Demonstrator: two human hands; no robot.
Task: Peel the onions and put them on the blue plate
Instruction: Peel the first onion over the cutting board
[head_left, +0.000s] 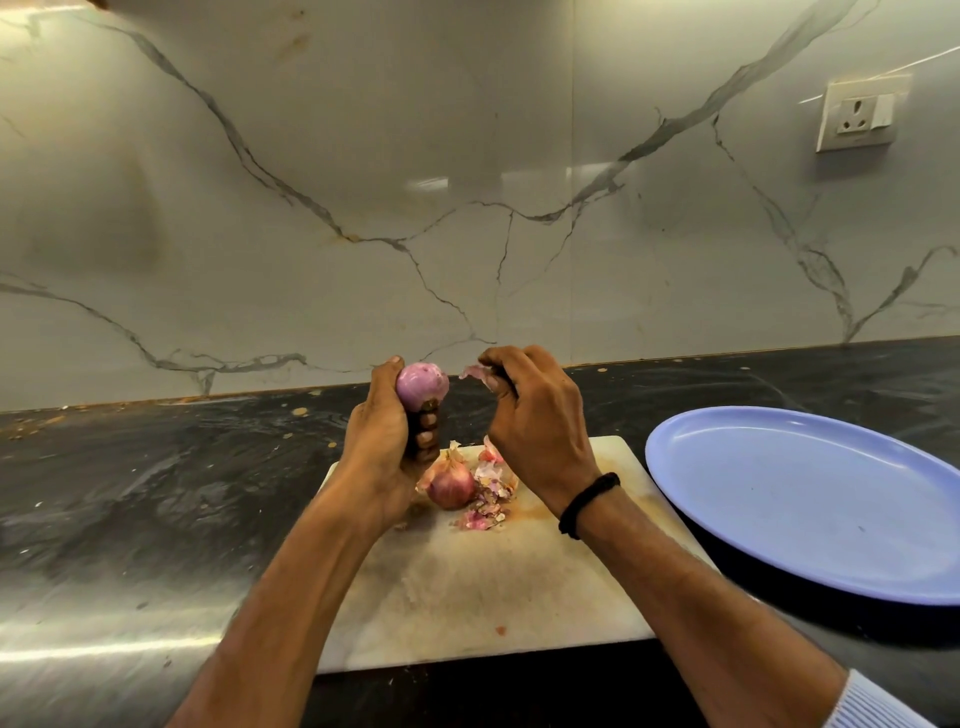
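My left hand (387, 441) grips a peeled purple onion (422, 385) above the cutting board, thumb over its top. Just to its right, my right hand (530, 415) pinches a strip of onion skin (475, 372) between thumb and fingers. A second onion (451, 487), still in its reddish skin, lies on the white cutting board (467, 582) under my hands. Beside it sits a small heap of torn peels (488, 501). The blue plate (810, 499) rests on the counter to the right of the board with nothing on it.
The board lies on a dark, wet-looking counter (156, 467) against a marble-patterned wall. A wall socket (860, 114) is at the upper right. A black band is on my right wrist (589, 504).
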